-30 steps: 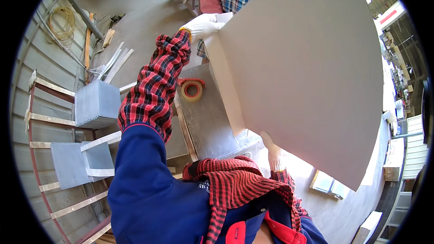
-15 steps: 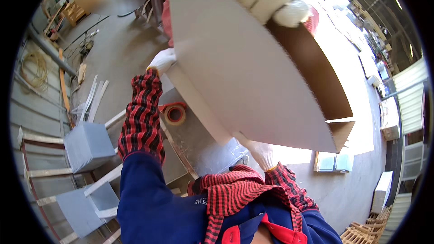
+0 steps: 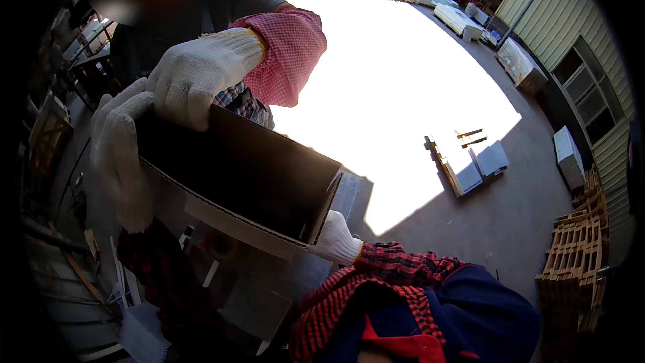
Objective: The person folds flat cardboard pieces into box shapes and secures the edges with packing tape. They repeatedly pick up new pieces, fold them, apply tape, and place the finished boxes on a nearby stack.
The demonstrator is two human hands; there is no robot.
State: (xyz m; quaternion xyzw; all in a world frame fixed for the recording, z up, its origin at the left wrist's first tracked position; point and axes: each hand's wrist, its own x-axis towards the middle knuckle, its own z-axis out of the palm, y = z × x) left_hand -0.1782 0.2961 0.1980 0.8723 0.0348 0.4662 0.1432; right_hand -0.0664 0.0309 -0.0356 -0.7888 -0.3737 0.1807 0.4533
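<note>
A cardboard box (image 3: 235,220) with a pale outside and a dark, shadowed inside hangs in front of me, its open mouth facing up toward me. My left hand (image 3: 123,158), in a white knit glove, rests against the box's left end with its fingers stretched out. Its fingertips meet a co-worker's gloved hand (image 3: 201,74), which grips the far left rim. At the near right corner, my right hand (image 3: 336,239) holds the box in a matching glove, its fingertips hidden behind the cardboard.
The co-worker's pink checked sleeve (image 3: 289,50) crosses beyond the box. Below it, a dim tape dispenser (image 3: 220,245) shows. Pale panels (image 3: 480,168) lie on the floor to the right, near stacked wooden pallets (image 3: 578,242). A pale blue-grey block (image 3: 144,329) stands at lower left.
The box has turned from its broad pale side to its open mouth. My left hand has shifted to the box's left end beside the co-worker's glove. My view has swung right.
</note>
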